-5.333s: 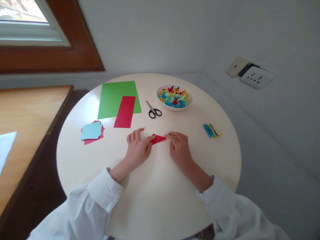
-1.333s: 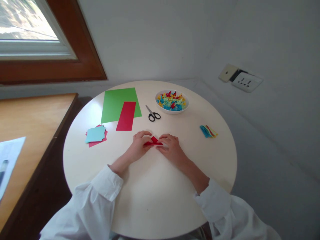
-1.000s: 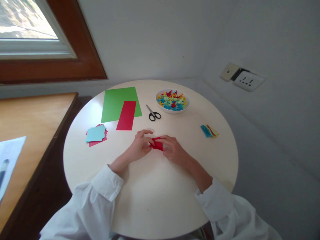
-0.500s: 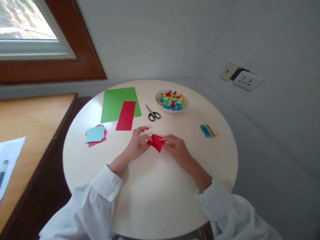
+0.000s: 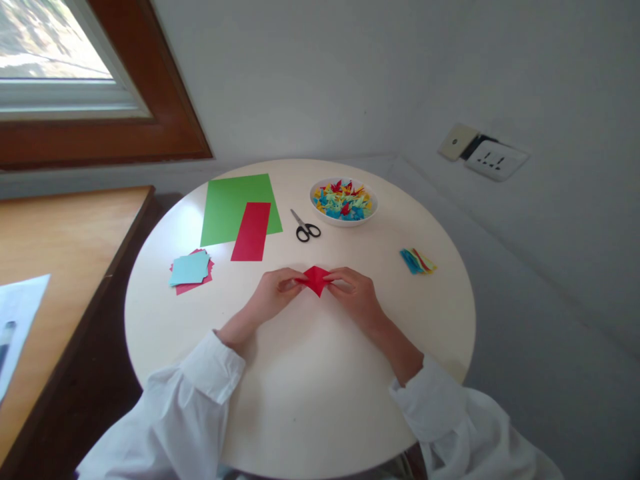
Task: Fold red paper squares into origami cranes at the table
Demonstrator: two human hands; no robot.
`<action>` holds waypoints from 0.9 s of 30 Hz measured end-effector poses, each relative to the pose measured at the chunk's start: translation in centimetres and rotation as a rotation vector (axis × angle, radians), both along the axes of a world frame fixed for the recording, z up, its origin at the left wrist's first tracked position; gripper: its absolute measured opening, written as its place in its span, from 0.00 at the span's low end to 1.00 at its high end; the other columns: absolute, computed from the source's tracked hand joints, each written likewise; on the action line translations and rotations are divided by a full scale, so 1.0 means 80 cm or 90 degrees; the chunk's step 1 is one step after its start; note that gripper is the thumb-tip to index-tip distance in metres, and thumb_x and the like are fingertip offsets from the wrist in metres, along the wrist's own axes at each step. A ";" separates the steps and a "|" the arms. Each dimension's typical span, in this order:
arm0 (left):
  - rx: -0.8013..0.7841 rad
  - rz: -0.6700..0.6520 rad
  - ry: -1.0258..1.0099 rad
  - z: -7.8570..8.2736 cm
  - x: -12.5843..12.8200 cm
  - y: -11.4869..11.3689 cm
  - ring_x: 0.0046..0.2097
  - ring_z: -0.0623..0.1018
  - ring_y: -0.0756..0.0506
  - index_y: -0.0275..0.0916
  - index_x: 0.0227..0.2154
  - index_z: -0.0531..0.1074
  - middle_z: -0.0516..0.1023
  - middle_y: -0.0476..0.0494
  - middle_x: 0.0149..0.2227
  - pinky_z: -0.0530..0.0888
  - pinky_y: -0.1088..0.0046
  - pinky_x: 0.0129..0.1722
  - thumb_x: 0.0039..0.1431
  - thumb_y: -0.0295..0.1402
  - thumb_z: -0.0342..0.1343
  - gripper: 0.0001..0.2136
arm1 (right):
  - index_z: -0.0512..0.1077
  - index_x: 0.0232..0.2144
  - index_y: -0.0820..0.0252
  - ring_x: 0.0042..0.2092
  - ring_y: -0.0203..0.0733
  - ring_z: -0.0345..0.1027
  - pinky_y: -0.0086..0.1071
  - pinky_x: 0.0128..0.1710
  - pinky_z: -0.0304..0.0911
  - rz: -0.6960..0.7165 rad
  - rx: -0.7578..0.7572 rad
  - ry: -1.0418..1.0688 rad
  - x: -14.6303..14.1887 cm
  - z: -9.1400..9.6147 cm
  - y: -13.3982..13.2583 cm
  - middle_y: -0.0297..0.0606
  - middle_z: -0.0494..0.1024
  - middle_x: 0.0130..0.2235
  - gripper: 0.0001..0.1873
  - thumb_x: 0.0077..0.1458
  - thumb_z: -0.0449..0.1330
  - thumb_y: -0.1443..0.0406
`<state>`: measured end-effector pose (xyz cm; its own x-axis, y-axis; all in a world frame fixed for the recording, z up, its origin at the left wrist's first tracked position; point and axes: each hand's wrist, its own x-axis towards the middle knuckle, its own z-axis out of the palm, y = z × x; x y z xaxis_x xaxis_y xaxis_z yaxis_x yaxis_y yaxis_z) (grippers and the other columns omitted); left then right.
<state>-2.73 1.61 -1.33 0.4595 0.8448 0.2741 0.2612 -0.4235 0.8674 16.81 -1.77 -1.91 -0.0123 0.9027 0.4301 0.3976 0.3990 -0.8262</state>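
Note:
Between my two hands a small piece of red paper (image 5: 317, 281) is held above the round white table (image 5: 320, 400), creased and bent toward a diamond shape. My left hand (image 5: 274, 293) pinches its left corner between thumb and fingers. On the other side my right hand (image 5: 356, 295) pinches the right corner the same way. My fingertips cover both corners of the paper. Just beyond my hands lie black-handled scissors (image 5: 307, 231), blades pointing away to the left.
A white bowl (image 5: 345, 222) of small folded paper shapes stands at the back. Green paper (image 5: 225, 210) lies back left, with a red strip (image 5: 251, 233) partly over it. Light-blue and red squares (image 5: 190, 268) are stacked left. Narrow coloured paper pieces (image 5: 418, 261) lie right.
The red paper has been drawn into a more symmetrical diamond, its lower point slightly higher. My left hand's raised fingers have come down toward the paper; the right hand has hardly moved.

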 end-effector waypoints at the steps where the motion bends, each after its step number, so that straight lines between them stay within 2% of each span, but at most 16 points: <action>1: -0.007 0.006 -0.005 0.001 0.001 -0.001 0.36 0.77 0.46 0.40 0.34 0.76 0.79 0.43 0.35 0.72 0.73 0.34 0.54 0.34 0.54 0.08 | 0.75 0.28 0.55 0.37 0.40 0.72 0.35 0.41 0.69 0.000 -0.006 0.004 -0.001 0.000 0.000 0.36 0.78 0.33 0.05 0.47 0.60 0.70; 9: -0.021 0.035 0.010 -0.001 0.005 -0.003 0.34 0.77 0.48 0.38 0.30 0.75 0.79 0.45 0.32 0.72 0.75 0.32 0.52 0.31 0.54 0.05 | 0.74 0.25 0.58 0.33 0.39 0.73 0.32 0.35 0.68 0.035 -0.087 0.063 -0.010 -0.004 -0.001 0.36 0.79 0.30 0.02 0.45 0.61 0.67; 17: -0.019 0.043 0.027 -0.004 0.008 -0.006 0.31 0.75 0.49 0.38 0.28 0.73 0.77 0.48 0.28 0.70 0.76 0.31 0.51 0.27 0.53 0.04 | 0.73 0.26 0.59 0.32 0.38 0.73 0.32 0.35 0.68 0.039 -0.075 0.025 -0.014 0.000 -0.002 0.35 0.78 0.28 0.03 0.47 0.60 0.66; 22: -0.050 0.061 -0.080 -0.010 0.014 -0.008 0.35 0.75 0.50 0.38 0.30 0.67 0.74 0.49 0.30 0.72 0.74 0.36 0.49 0.24 0.54 0.05 | 0.69 0.28 0.58 0.33 0.38 0.73 0.31 0.36 0.69 0.003 -0.065 0.056 -0.021 -0.001 -0.002 0.33 0.77 0.29 0.04 0.45 0.60 0.68; 27: -0.108 0.082 -0.182 -0.010 0.021 -0.010 0.34 0.75 0.50 0.39 0.31 0.63 0.71 0.51 0.29 0.72 0.74 0.35 0.46 0.25 0.57 0.09 | 0.65 0.31 0.56 0.35 0.39 0.74 0.31 0.36 0.69 -0.008 -0.075 0.116 -0.027 -0.002 -0.002 0.32 0.77 0.30 0.09 0.44 0.61 0.68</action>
<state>-1.07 0.77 -2.16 0.2710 0.9355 0.2269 0.0397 -0.2464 0.9684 14.68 -1.91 -2.05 0.0676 0.9464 0.3159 0.2415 0.2917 -0.9255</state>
